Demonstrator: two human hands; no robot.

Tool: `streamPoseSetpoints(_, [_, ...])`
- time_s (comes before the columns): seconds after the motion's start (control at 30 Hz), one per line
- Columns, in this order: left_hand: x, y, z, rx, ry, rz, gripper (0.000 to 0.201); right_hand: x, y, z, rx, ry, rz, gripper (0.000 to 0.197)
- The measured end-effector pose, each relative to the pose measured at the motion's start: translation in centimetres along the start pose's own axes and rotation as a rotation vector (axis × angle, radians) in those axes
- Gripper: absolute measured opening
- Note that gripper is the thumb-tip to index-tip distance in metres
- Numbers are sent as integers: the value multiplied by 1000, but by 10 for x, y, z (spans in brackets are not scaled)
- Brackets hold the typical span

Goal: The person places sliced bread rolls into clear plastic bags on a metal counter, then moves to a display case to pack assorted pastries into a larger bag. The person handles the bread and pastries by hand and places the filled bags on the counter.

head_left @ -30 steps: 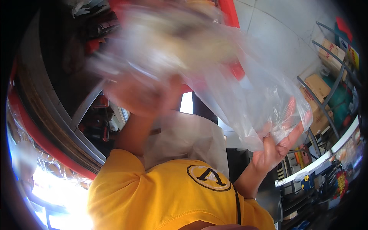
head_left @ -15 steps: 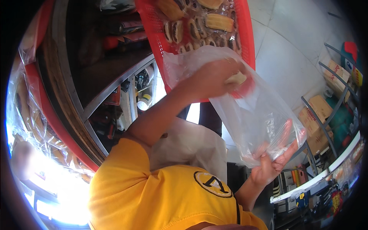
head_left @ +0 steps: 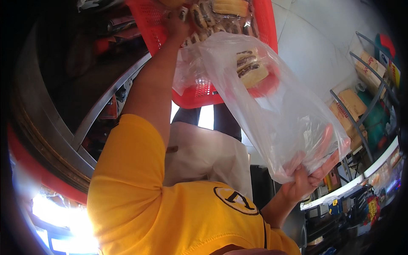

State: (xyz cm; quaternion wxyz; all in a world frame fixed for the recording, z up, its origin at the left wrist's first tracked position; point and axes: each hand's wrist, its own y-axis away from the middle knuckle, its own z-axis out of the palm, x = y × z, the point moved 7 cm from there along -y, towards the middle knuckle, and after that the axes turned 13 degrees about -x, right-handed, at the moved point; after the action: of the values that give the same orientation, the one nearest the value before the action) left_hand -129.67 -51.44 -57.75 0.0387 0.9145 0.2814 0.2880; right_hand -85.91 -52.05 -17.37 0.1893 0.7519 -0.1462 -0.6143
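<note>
A clear plastic bag (head_left: 289,114) stretches from the red basket (head_left: 270,25) down to my right hand (head_left: 304,180). That hand holds the bag's lower end, its fingers partly showing through the film. Near the bag's upper end lies a pale bread pack with dark filling (head_left: 253,70), seen through the plastic. My left hand (head_left: 176,25) reaches into the far left of the basket, among several wrapped filled rolls (head_left: 202,15). Its fingers are dark and partly hidden, so whether they grip a roll does not show. A larger golden loaf (head_left: 230,7) lies beyond.
At the left stands a dark counter with a metal edge (head_left: 106,100). Cardboard boxes (head_left: 350,106) sit on a metal rack (head_left: 367,121) at the right. A white-edged shelf (head_left: 357,187) with goods is below it. Pale floor tiles (head_left: 304,46) show beyond the basket.
My left hand has left the bag and moved up and left into the basket. The bread pack it held now rests near the bag's upper end. My right hand still holds the bag.
</note>
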Motion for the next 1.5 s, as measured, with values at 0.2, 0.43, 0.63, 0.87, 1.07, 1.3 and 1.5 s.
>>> streamPoseSetpoints(0.2, [101,50,-127,99,750,19,67,-8,-6,8,-19,10,-26,92])
streamPoseSetpoints(0.43, [314,184,-118,-598,618,610,38,-33,-21,39,-144,-90,42,101])
streamPoseSetpoints(0.63, [283,180,-59,-755,167,294,37,-22,17,12,-251,74,61,101])
streamPoseSetpoints(0.87, [260,123,-183,-140,668,251,21,-11,-16,34,-247,-19,-24,103])
streamPoseSetpoints(1.07, [94,-5,-34,-95,28,59,28,-18,-16,39,-227,23,-96,102])
streamPoseSetpoints(1.3, [44,-19,33,-187,-191,-105,50,-4,-13,10,-100,212,-1,104])
streamPoseSetpoints(1.5, [-13,-22,16,-141,258,-109,69,-10,-31,30,-161,27,-75,105])
